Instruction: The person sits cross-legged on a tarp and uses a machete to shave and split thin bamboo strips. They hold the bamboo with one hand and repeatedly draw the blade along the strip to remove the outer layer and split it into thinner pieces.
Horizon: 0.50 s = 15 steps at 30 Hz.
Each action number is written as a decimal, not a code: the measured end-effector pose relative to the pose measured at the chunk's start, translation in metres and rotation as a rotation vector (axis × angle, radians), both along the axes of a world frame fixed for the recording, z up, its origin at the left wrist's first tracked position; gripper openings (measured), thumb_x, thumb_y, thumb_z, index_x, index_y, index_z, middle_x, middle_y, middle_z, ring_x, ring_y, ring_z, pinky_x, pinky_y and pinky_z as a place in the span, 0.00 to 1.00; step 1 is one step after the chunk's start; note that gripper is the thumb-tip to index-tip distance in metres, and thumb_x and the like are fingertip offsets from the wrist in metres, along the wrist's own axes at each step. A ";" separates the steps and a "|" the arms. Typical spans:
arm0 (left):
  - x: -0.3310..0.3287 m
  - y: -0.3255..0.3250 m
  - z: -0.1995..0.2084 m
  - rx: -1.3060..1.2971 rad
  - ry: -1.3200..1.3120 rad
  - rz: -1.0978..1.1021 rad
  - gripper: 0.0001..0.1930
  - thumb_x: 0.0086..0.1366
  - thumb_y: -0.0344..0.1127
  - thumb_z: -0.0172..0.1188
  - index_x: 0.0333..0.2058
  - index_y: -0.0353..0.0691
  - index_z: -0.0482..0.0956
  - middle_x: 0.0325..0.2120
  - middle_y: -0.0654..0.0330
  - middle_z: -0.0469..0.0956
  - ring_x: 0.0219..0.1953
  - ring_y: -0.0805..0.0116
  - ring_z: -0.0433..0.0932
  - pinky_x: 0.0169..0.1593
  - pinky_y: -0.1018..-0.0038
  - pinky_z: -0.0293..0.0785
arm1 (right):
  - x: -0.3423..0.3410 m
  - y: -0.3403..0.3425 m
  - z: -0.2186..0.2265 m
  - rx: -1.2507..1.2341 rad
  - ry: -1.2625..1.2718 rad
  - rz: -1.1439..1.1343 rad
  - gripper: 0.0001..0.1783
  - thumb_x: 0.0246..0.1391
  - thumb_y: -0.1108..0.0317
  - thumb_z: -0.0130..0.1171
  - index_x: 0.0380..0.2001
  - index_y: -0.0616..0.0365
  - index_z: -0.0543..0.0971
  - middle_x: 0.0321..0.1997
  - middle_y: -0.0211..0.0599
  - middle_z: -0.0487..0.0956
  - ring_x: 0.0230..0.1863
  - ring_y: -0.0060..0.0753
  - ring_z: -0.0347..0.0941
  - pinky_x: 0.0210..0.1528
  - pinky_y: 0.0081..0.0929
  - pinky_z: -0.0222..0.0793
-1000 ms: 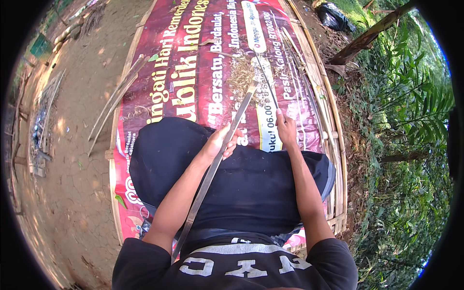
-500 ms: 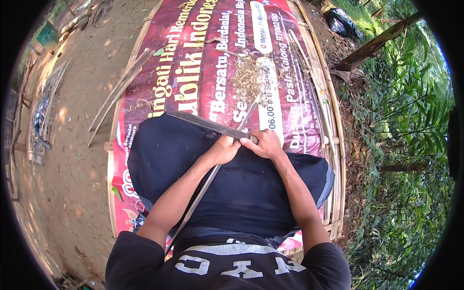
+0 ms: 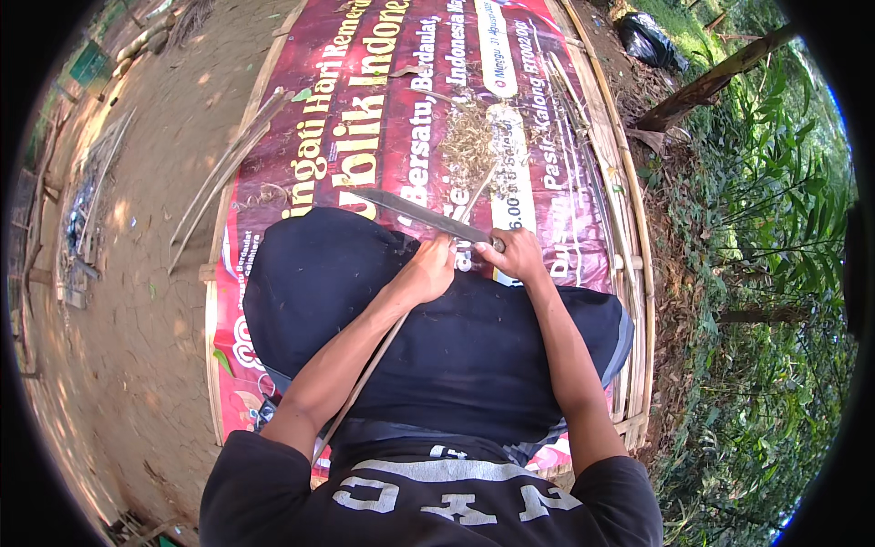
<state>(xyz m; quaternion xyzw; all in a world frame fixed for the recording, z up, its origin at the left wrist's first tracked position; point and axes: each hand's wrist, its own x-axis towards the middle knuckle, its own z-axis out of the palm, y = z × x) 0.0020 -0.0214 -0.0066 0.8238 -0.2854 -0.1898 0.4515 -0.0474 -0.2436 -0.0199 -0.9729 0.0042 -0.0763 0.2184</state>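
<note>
My right hand [image 3: 518, 256] is closed round the handle of a machete [image 3: 415, 211]. Its long dark blade points left and away from me, lying across a thin strip of bamboo or wood [image 3: 369, 369]. My left hand [image 3: 431, 271] grips that strip just on the near side of the blade. From beside my left arm the strip runs up over my lap, and its far end reaches a heap of pale shavings [image 3: 467, 141]. Both hands are above my dark-clothed lap [image 3: 456, 365], close to each other.
I sit on a bamboo platform [image 3: 643, 319] covered by a red printed banner [image 3: 365, 118]. Loose strips [image 3: 223, 178] lie along its left edge, more strips [image 3: 583, 146] along its right. Bare earth lies left, green plants [image 3: 756, 228] right, with a black plastic bag [image 3: 650, 41] at far right.
The machete has moved forward and right along the strip, its blade now beyond my left knee. My right hand went with it. My left hand keeps its hold on the strip.
</note>
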 end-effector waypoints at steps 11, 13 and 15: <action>-0.010 0.000 -0.007 -0.218 -0.018 -0.040 0.12 0.72 0.31 0.47 0.50 0.31 0.70 0.41 0.37 0.76 0.47 0.35 0.73 0.50 0.50 0.69 | -0.002 0.014 0.015 -0.052 -0.006 0.040 0.34 0.53 0.32 0.58 0.21 0.56 0.83 0.12 0.45 0.75 0.18 0.52 0.76 0.23 0.45 0.71; -0.010 -0.003 -0.014 -0.142 0.005 -0.053 0.12 0.72 0.32 0.47 0.49 0.31 0.70 0.39 0.38 0.76 0.47 0.35 0.73 0.50 0.50 0.68 | -0.003 0.003 0.008 -0.021 -0.011 0.050 0.34 0.54 0.32 0.57 0.21 0.56 0.83 0.13 0.44 0.75 0.19 0.53 0.76 0.24 0.45 0.71; -0.006 0.001 -0.010 -0.032 0.037 -0.053 0.12 0.72 0.33 0.47 0.48 0.31 0.70 0.37 0.39 0.77 0.47 0.35 0.73 0.50 0.50 0.68 | -0.003 -0.018 0.000 -0.003 0.002 -0.083 0.35 0.54 0.32 0.57 0.21 0.58 0.82 0.13 0.45 0.75 0.18 0.54 0.74 0.24 0.45 0.70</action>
